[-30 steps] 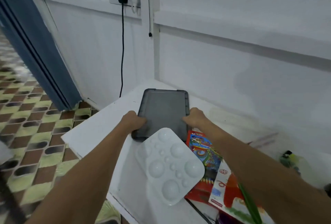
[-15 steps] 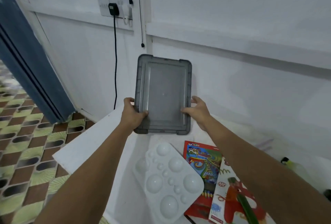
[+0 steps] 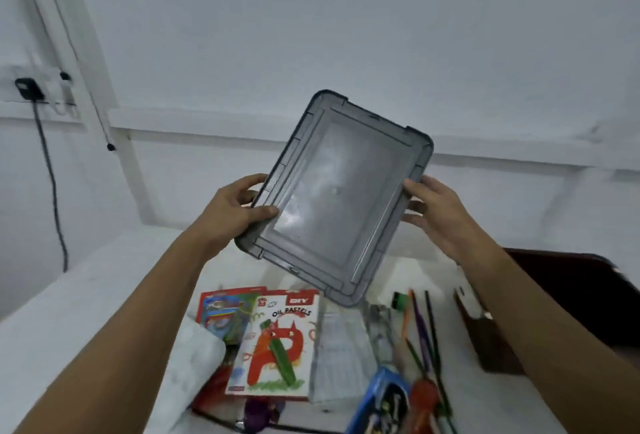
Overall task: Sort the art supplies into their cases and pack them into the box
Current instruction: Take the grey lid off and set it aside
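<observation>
Supplies lie nearest on the white table (image 3: 69,312): oil pastels booklet (image 3: 277,343) with a green crayon (image 3: 282,357) on it, a red pack (image 3: 225,309) just left and partly under it, a white palette (image 3: 194,357) at the left edge, a blue pencil case (image 3: 381,402) and loose coloured pencils (image 3: 422,336) to the right. Clear box (image 3: 343,347) appears to sit under and around the booklet, walls hard to make out. Dark brown object (image 3: 571,298) far right, unidentified.

Above these, held in the air and tilted, grey lid (image 3: 334,198). Left hand (image 3: 228,211) grips its left edge, thumb on top, fingers curled behind. Right hand (image 3: 440,211) holds the right edge, fingers wrapped round the rim.

Judgement: box being opened, lid off; sorting not yet begun. Next: set lid on a bare part of the table, clear of the supplies.
</observation>
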Demonstrator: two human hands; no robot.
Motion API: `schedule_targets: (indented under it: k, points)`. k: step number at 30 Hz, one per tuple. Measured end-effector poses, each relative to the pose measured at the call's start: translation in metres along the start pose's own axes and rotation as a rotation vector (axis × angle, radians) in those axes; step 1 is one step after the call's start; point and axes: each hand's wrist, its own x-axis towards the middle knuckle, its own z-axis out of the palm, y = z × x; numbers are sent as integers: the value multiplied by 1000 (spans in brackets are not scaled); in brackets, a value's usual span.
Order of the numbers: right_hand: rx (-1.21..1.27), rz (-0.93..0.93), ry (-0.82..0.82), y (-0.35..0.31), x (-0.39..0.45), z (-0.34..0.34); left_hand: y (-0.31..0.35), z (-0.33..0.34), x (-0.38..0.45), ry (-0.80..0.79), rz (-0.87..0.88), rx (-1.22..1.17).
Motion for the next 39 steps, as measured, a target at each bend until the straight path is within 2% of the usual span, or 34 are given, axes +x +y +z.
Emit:
schedule_targets:
  k: [3, 6, 8, 11, 14, 17, 19, 23, 26, 30, 36, 39]
  points:
    - [58, -23, 142, -38, -54, -100, 35, 77, -1, -232, 36, 32]
    - [2, -13, 205, -64, -120, -189, 71, 157, -8, -371, 86, 86]
    - [17, 3, 262, -70, -158, -235, 89, 204, -15, -330, 126, 147]
    - [136, 1, 351, -65, -211, -292, 101, 269, -40, -150, 162, 140]
    - [292, 34, 461, -43, -258, -333, 94, 324, -85, -207, 27, -155]
    - [357, 72, 480, -10, -307, -356, 79, 368, -145, -276, -38, -310]
    - [267, 97, 480, 12, -336, -363, 60, 384, -176, -259, -53, -324]
    - [-92, 184, 472, 53, -382, -378, 17, 384, -220, -221, -216, -274]
    - [-402, 235, 431, 77, -393, -390, -7, 380, -238, -221, -297, -139]
    - [-644, 250, 340, 101, -381, -402, -20, 392, -240, -177, -330, 58]
    - [-806, 221, 356, 125, -358, -406, -36, 409, -227, -139, -271, 343]
    - [-823, 220, 373, 131, -356, -405, -41, 412, -226, -146, -252, 400]
